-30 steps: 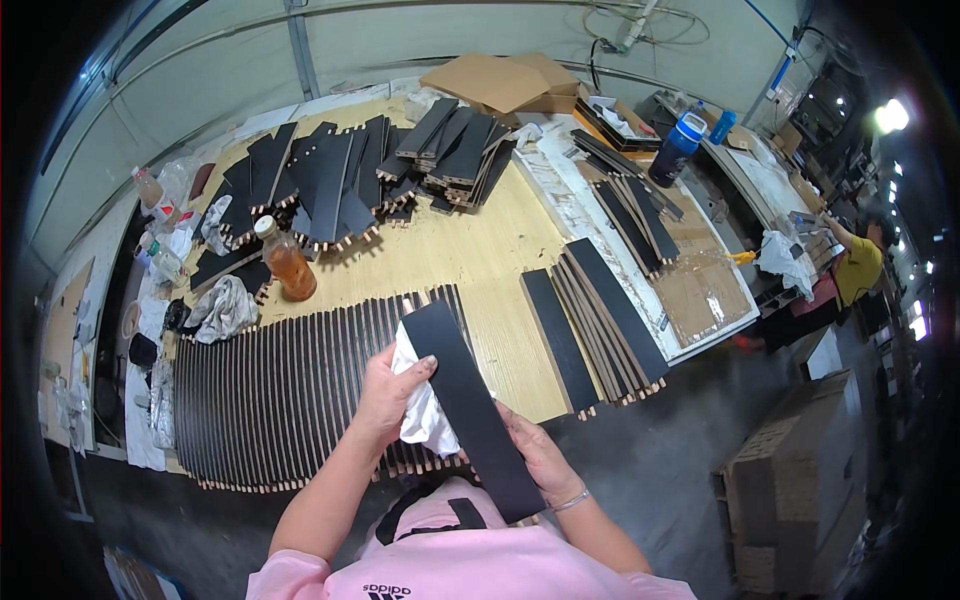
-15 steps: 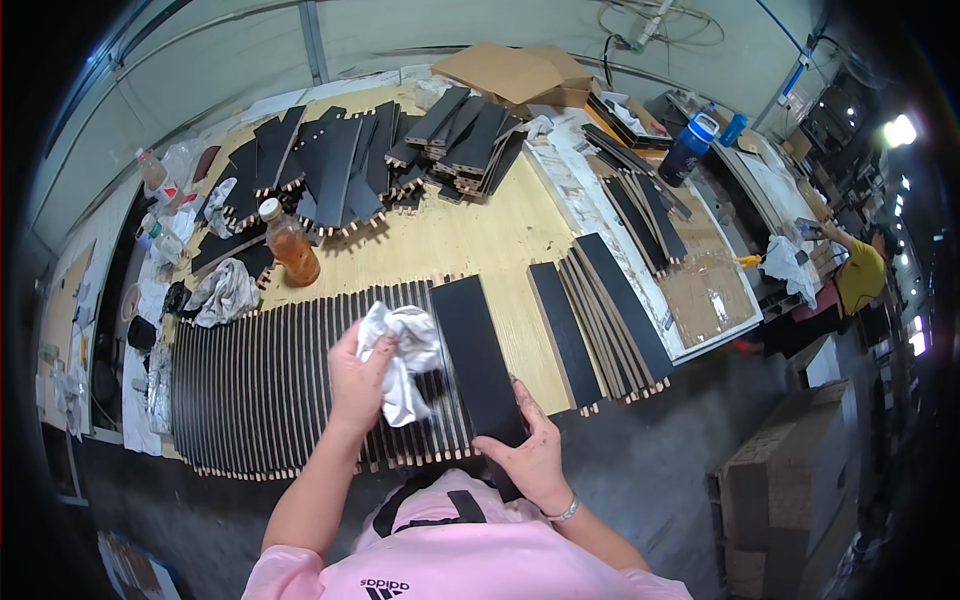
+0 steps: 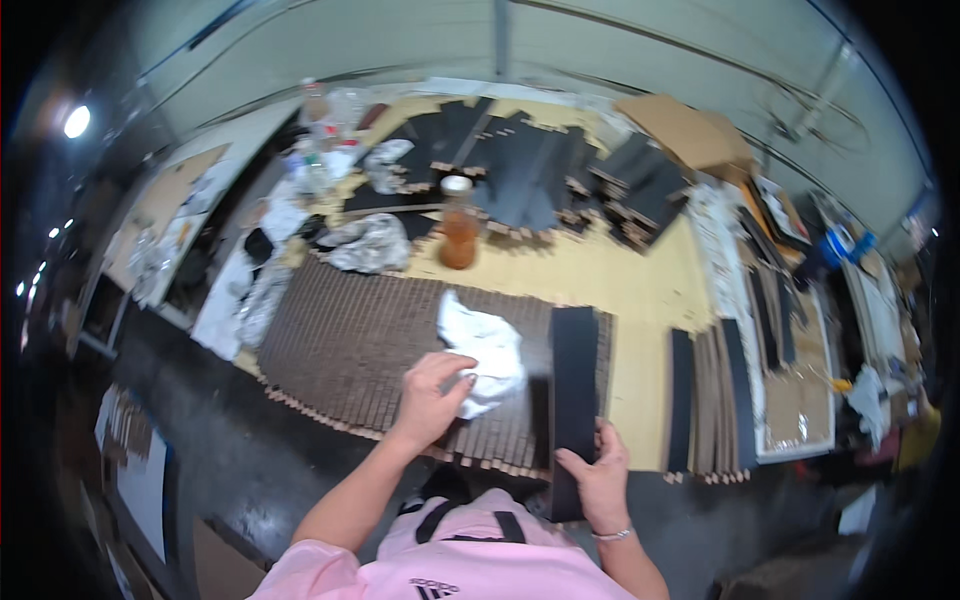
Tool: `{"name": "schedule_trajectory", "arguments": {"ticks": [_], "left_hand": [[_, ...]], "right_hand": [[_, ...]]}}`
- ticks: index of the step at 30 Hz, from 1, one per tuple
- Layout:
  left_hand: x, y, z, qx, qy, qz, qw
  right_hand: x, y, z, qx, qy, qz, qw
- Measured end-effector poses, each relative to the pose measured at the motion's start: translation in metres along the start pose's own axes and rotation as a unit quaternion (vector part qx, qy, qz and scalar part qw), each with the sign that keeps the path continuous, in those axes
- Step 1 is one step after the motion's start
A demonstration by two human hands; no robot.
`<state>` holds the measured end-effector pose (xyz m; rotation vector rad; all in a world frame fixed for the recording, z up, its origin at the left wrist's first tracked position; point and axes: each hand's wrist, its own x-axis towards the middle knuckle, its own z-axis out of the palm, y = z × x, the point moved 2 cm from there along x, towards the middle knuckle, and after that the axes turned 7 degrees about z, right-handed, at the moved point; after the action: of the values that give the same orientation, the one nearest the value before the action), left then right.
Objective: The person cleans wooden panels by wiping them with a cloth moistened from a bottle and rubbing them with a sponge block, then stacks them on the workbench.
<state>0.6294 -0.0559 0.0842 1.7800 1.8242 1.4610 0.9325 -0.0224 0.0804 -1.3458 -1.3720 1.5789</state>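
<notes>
My left hand (image 3: 432, 398) is closed on a crumpled white rag (image 3: 487, 352), which hangs over a long row of boards (image 3: 345, 325) packed side by side on edge. My right hand (image 3: 598, 472) grips the near end of a black board (image 3: 573, 375), thumb on its face and fingers along the right side. That board lies at the right part of the row, its near end reaching past the table edge. Light wooden pegs stick out from the row's near ends. The picture is slightly blurred.
A bottle of amber liquid (image 3: 459, 225) stands beyond the row, beside a stained rag (image 3: 368, 243). Piles of black boards (image 3: 525, 178) lie at the back. More boards (image 3: 712, 400) lie to the right, near a cardboard sheet (image 3: 800, 405). Cardboard boxes (image 3: 685, 135) sit back right.
The view has swung left, so the table appears farther right. The black board now stands straighter in view. My left hand still holds the rag, my right hand the board.
</notes>
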Motion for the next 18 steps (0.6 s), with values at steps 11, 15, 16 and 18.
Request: {"name": "schedule_trajectory", "arguments": {"ticks": [11,15,16,18], "left_hand": [[-0.005,-0.331,-0.392,0.185,0.268,-0.131,0.936],[-0.011,-0.414,-0.471,0.219,0.258,-0.206,0.918],[-0.011,-0.438,-0.486,0.231,0.235,-0.225,0.917],[-0.01,-0.477,-0.511,0.243,0.214,-0.249,0.913]], "right_hand": [[0.022,-0.039,0.223,0.179,-0.048,0.073,0.98],[0.046,-0.033,0.312,0.156,-0.033,0.09,0.983],[0.049,-0.036,0.331,0.153,-0.036,0.092,0.983],[0.05,-0.042,0.365,0.148,-0.041,0.106,0.982]]}}
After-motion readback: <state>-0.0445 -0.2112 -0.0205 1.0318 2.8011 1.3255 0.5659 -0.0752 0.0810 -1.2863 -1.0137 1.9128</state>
